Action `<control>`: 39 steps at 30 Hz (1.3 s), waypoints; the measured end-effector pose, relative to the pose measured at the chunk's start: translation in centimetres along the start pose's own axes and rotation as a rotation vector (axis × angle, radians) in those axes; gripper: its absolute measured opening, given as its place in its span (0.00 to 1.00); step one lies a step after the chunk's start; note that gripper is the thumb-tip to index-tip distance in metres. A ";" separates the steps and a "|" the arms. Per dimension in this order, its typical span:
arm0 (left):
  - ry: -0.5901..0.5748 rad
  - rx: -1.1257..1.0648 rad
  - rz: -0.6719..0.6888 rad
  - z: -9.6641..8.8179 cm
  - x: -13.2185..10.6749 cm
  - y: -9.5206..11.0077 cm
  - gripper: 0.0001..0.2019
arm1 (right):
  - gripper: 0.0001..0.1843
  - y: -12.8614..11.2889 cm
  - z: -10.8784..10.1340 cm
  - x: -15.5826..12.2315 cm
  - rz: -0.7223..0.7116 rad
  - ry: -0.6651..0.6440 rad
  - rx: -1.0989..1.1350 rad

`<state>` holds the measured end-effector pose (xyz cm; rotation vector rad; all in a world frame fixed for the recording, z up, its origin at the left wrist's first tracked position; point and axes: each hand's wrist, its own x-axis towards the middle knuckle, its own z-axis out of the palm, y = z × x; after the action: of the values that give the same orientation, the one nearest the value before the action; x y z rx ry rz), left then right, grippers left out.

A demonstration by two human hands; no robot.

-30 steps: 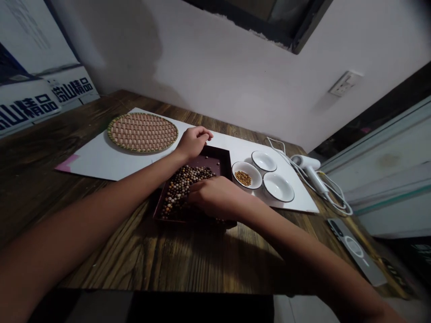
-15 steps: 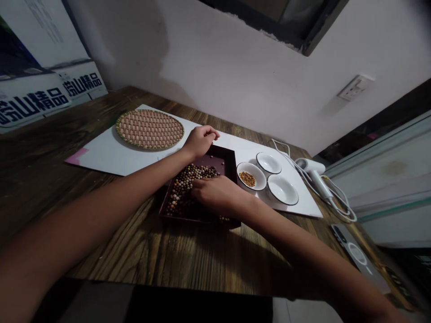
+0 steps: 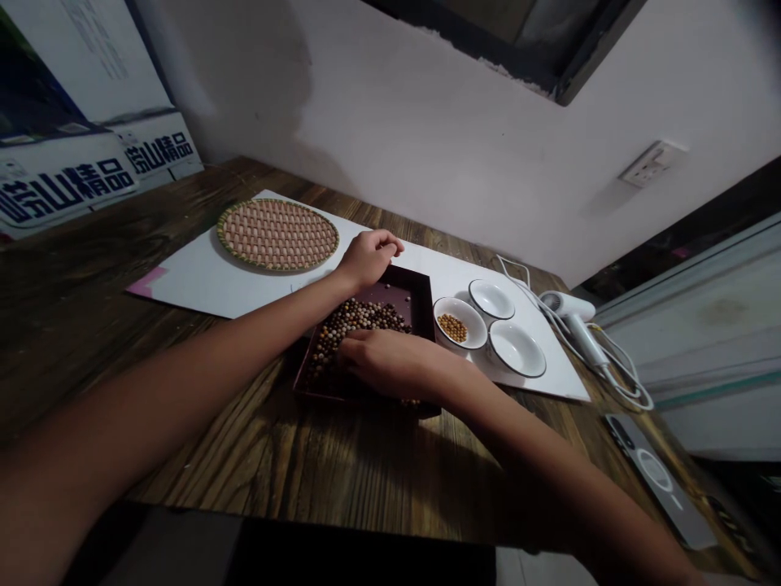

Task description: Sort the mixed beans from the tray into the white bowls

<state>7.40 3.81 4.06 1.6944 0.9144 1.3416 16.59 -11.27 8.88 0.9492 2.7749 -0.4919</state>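
Right hand slid across the beads, fingers flat, left hand curled, wooden table, white wall

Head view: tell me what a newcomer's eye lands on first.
The dark tray heaped with mottled brown and cream beads sits at the centre, the right hand pressed into them and the left hand at its far edge. Beside the tray, a white bowl of golden beads stands near two more white bowls. Beyond the hands lies a round woven mat on a white board.
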 end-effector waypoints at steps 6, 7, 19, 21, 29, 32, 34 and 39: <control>0.002 0.031 0.000 0.0 0.0 0.1 0.09 | 0.11 0.1 0.5 0.2 -0.100 0.009 -0.056; 0.002 0.036 -0.004 0.0 0.0 0.1 0.09 | 0.11 0.1 0.5 0.3 -0.113 0.018 -0.076; 0.019 0.061 -0.004 0.1 -0.1 0.0 0.10 | 0.13 -1.3 -0.1 1.2 -0.137 -0.093 -0.331; 0.015 0.061 -0.007 0.1 -0.1 -0.1 0.10 | 0.14 -1.3 0.0 1.4 -0.158 -0.094 -0.369; 0.002 0.056 0.003 0.0 0.0 -0.2 0.09 | 0.16 -1.0 -0.8 1.8 -0.211 -0.101 -0.311; 0.005 0.061 0.000 -0.1 0.0 -0.1 0.10 | 0.11 -0.1 -2.2 0.0 -0.096 -0.008 -0.202; 0.006 0.071 0.002 -0.1 0.0 -0.1 0.10 | 0.08 1.5 -2.9 -2.2 0.036 0.163 -0.131; 0.000 0.084 -0.008 0.0 0.1 0.0 0.10 | 0.07 8.6 -2.6 -9.1 0.450 0.490 -0.033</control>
<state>7.37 3.88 4.11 1.7520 0.9896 1.3140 28.91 -9.02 11.52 1.8313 2.7984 -0.1544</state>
